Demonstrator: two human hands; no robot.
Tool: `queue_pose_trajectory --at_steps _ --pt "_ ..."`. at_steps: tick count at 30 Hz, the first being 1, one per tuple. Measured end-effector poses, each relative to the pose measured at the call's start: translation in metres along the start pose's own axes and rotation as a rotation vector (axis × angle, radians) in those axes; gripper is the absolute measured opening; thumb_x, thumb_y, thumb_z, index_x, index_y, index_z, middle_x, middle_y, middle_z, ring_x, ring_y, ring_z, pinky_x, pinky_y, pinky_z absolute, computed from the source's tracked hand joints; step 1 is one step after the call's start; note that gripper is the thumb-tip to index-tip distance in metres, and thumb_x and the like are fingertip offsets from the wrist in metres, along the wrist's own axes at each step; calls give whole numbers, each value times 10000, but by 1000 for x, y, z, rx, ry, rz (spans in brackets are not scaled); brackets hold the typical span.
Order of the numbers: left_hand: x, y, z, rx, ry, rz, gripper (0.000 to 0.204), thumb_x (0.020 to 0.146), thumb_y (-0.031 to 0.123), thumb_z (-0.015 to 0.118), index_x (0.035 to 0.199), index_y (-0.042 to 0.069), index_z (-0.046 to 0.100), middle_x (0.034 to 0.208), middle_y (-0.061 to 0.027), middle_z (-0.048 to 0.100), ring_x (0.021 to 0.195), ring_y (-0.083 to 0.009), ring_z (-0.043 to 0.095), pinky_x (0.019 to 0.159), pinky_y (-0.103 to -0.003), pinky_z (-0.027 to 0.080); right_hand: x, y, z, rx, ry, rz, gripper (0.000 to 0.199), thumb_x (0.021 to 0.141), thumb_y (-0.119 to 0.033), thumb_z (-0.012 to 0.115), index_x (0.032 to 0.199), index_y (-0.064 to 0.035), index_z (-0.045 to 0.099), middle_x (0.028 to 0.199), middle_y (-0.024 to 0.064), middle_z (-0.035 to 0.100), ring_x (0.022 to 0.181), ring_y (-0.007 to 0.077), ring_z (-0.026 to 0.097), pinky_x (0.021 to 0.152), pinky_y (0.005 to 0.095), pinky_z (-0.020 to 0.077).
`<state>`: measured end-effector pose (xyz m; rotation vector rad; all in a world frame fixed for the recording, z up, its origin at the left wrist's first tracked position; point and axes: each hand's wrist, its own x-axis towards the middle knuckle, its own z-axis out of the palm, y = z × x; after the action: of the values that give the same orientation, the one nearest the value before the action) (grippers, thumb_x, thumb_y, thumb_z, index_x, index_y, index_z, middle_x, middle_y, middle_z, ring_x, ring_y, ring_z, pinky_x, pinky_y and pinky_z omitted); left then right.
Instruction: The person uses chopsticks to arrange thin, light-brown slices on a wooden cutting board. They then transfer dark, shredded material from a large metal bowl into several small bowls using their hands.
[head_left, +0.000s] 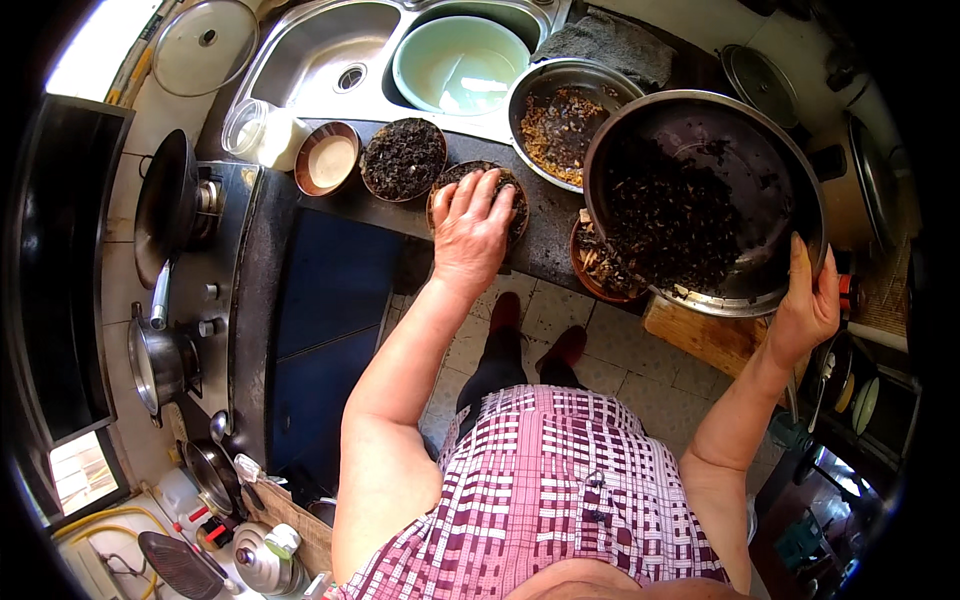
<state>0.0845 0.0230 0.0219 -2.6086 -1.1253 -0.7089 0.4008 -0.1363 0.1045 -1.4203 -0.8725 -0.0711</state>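
Here, tilted over the dark surface point(545, 245): big steel basin point(745, 170) of dark shredded stuff, probably heavy and slick, best gripped at the rim. Right hand point(808, 305), fingers curled round that rim. Left hand point(472, 228), fingers spread flat, pressing the heap in a small brown bowl point(517, 215).

Kitchen bench, sink and stove

A pale green basin point(458, 62) sits in the steel sink point(320, 55); a glass lid point(204, 45) lies left of it. On the bench point(545, 235) stand a bowl of pale powder point(327, 159) and a steel dish of brown bits point(560, 118). A wok point(163, 205) rests on the stove.
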Motion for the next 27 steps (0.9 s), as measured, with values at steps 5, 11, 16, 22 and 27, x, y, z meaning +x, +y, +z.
queue_pose_trajectory --at_steps 5,11,16,22,27 --pt "-25 -3 -7 -114 111 -169 361 788 131 725 1132 103 617 1169 -83 560 1139 -291 515 968 -414 376 0 -3 4 12 -2 -9 262 879 35 679 1141 41 676 1023 29 675 911 85 598 854 209 452" --pt "-30 -2 5 -231 254 -119 239 758 65 747 972 97 645 995 -64 589 938 -281 570 823 -374 453 0 -10 16 32 -7 -34 260 869 43 686 1129 44 681 1011 23 674 901 88 598 851 214 452" --pt "-39 -1 12 -264 287 -108 209 744 35 751 914 94 645 947 -56 593 896 -273 567 786 -377 456 -1 -11 20 18 -25 -52 265 861 40 695 1125 48 681 1000 24 675 888 85 594 842 214 451" --pt "-43 -10 15 -290 304 -154 229 757 40 743 957 75 636 989 -82 591 921 -286 562 816 -388 455 -2 -12 25 41 -44 -60 254 858 43 696 1112 46 687 996 22 674 885 81 589 835 212 448" --pt "-39 -10 15 -292 306 -209 290 754 65 748 1013 61 616 1066 -116 573 978 -313 546 866 -407 452 -2 -16 24 3 -43 -76 252 861 44 692 1113 47 686 991 23 681 879 76 592 830 211 452"
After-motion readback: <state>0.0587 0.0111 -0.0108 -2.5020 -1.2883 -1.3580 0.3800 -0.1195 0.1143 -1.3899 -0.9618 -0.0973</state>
